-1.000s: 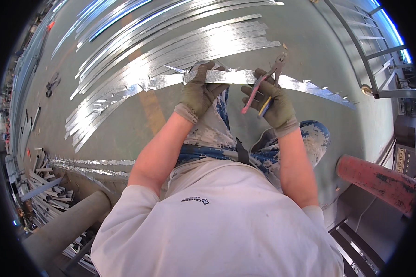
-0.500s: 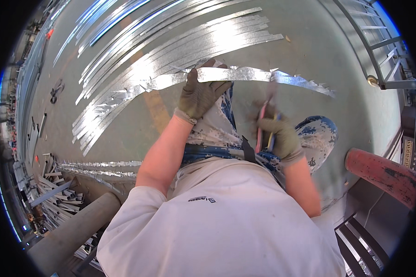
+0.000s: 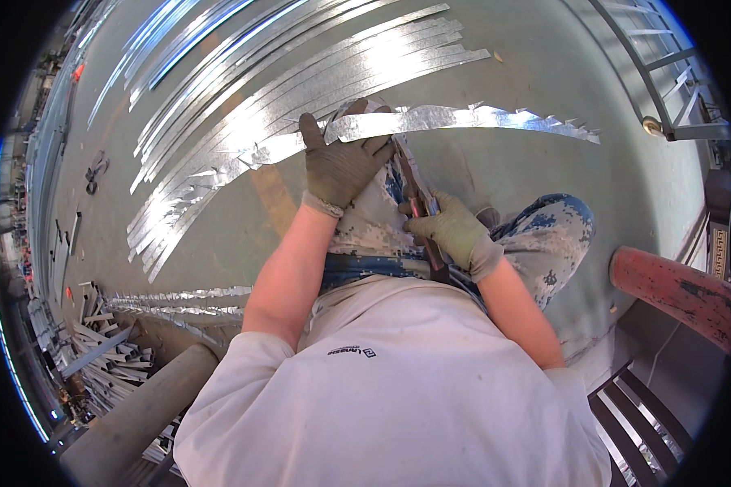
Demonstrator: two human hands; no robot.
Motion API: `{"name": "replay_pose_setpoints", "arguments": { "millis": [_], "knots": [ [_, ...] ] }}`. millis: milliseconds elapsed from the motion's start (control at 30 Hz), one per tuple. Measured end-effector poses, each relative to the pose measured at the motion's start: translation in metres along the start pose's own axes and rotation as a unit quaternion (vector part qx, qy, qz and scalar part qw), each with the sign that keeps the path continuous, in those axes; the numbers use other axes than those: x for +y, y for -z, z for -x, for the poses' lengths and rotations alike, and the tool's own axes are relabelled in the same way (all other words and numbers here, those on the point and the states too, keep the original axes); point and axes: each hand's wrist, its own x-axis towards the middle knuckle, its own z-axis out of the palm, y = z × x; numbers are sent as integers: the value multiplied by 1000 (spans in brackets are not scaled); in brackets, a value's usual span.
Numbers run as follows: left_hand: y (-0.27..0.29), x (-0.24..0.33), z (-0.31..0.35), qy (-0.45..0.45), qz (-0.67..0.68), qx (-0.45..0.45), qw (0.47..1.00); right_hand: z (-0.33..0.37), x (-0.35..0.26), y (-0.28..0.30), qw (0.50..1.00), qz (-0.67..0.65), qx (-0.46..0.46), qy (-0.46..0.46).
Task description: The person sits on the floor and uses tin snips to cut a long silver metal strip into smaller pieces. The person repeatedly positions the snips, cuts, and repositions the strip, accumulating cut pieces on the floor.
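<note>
A long shiny sheet-metal strip (image 3: 439, 118) with jagged, notched edges runs across in front of me, over my raised knee. My gloved left hand (image 3: 341, 170) grips it near its middle, thumb up on one side; the fingertips are partly hidden by the strip. In my gloved right hand (image 3: 455, 233) is a pair of tin snips (image 3: 415, 185), closed round the handles. Their blades point up and reach the strip's near edge, just right of my left fingers. Whether the blades are apart or together I cannot tell.
Several flat metal strips (image 3: 365, 69) lie side by side on the floor ahead. Cut profile pieces (image 3: 110, 357) are heaped at the lower left, beside a thick round tube (image 3: 138, 414). To the right are a red cylinder (image 3: 674, 292) and a grey metal frame (image 3: 666, 89).
My right hand has brought the snips leftward, from the right part of the strip to beside my left hand. The strip's right end has risen a little.
</note>
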Motion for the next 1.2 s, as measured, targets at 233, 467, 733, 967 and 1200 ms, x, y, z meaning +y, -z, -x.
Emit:
{"name": "replay_pose_setpoints", "arguments": {
  "millis": [233, 467, 733, 967, 1200],
  "knots": [
    [-5, -2, -2, -7, -16, 50, 999, -5, -4, 1, 999, 51, 14, -10],
    [-7, -4, -2, -16, -22, 45, 999, -11, 3, 2, 999, 30, 30, 2],
    [-13, -6, -2, -25, 4, 72, 997, -10, 4, -2, 999, 7, 32, 18],
    [-11, -6, -1, -18, 11, 10, 1000, -16, 16, -5, 999, -16, 42, 10],
    [-12, -5, -2, -27, 3, 30, 999, -13, 5, -7, 998, 24, 58, -18]
  ]
}}
